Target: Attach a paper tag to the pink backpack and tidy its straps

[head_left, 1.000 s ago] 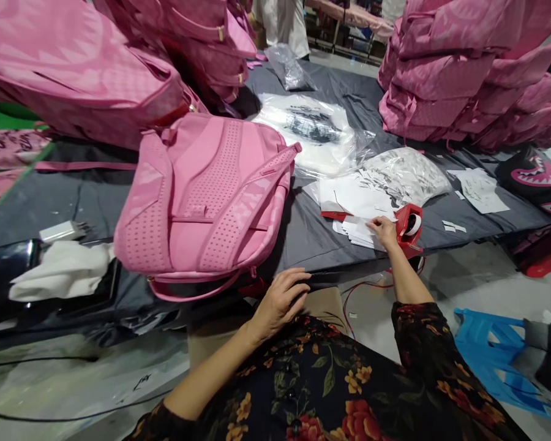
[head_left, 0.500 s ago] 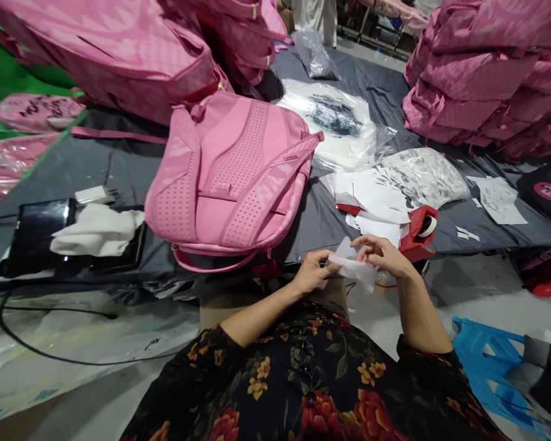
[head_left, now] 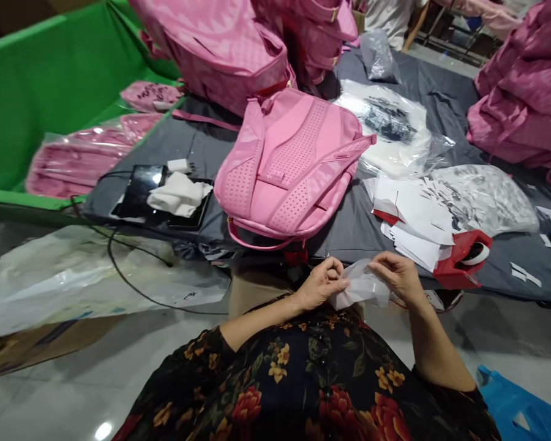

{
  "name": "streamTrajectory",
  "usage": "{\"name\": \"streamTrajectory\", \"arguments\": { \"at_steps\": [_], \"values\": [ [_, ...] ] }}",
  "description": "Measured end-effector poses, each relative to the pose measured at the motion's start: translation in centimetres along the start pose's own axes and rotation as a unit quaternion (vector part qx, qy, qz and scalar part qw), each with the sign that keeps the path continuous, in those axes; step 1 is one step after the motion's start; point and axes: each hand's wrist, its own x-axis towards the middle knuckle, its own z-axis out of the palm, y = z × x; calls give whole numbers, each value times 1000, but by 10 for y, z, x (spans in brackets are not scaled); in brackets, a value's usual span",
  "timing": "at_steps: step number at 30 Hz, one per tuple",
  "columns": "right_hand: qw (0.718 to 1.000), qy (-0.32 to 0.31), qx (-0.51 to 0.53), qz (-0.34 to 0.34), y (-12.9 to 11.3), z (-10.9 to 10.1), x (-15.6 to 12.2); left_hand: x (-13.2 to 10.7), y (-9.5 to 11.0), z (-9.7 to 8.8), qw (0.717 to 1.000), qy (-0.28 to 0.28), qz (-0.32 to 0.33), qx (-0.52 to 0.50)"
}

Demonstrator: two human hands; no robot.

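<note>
- While the left hand (head_left: pixel 320 285) closes thumb and fingers on one side of a translucent sheet (head_left: pixel 360 285), the right hand (head_left: pixel 398 275) pinches its other side, so both grips are closed on it.
- The sheet is raised just off the near right corner of the pink backpack (head_left: pixel 296 165), before the table's edge and apart from the backpack, its lower part hanging loose and crumpled.
- The backpack lies on the dark-covered table (head_left: pixel 346 240), strap side up, its top loop toward the person.
- Just right of the backpack lie white papers (head_left: pixel 422 214), some spread over others; a red holder (head_left: pixel 450 263) stands at their near right side.
- Farther right of the backpack, a clear bag (head_left: pixel 496 196) of small slips rests near the papers.
- Beyond the backpack's right side is a white packet (head_left: pixel 386 125) with dark print.
- Left of the backpack, a white cloth (head_left: pixel 179 193) lies on a black device (head_left: pixel 140 193), a white adapter (head_left: pixel 179 165) just behind.
- Directly beyond the backpack rise more pink bags (head_left: pixel 229 55).
- Well left of the backpack, a green bin (head_left: pixel 50 86) holds wrapped pink items (head_left: pixel 82 159).
</note>
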Motion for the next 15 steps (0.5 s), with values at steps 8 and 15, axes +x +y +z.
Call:
{"name": "streamTrajectory", "arguments": {
  "at_steps": [8, 15],
  "values": [
    [992, -29, 109, 64, 7, -10, 8, 16, -19, 5, 995, 84, -12, -52],
    [969, 14, 200, 146, 21, 32, 4, 17, -28, -2, 978, 148, 114, 88]
  ]
}}
